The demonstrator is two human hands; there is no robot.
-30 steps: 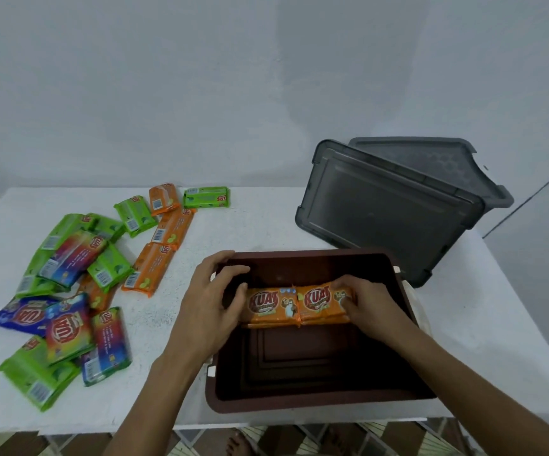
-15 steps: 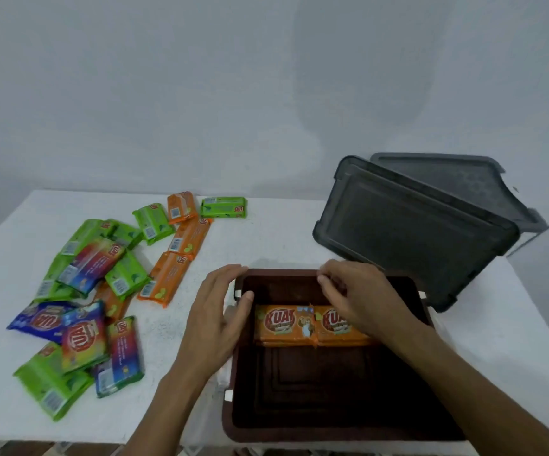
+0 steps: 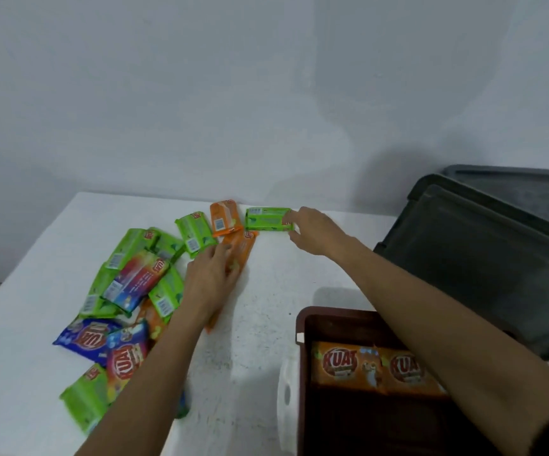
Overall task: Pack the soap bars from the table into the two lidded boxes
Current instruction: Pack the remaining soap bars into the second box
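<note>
Several wrapped soap bars, green, orange, blue and multicoloured, lie scattered on the left half of the white table (image 3: 266, 291). My left hand (image 3: 210, 274) rests flat on a long orange soap pack (image 3: 243, 250), fingers spread. At the far edge my right hand (image 3: 315, 230) pinches the right end of a green soap bar (image 3: 266, 219) that still lies on the table. The open brown box (image 3: 302, 320) stands at the near right, with an orange double soap pack (image 3: 348, 365) lying inside against its far wall. My right forearm crosses over the box and hides part of it.
A dark grey box with its lid (image 3: 464, 258) leaning on it stands at the far right, next to the brown box. A white plastic piece (image 3: 288, 393) sticks out by the brown box's left wall. A wall runs close behind the table.
Both hands have left the brown box, where the orange double pack now lies. They have moved far left over the table: the left onto an orange pack, the right onto a green bar.
</note>
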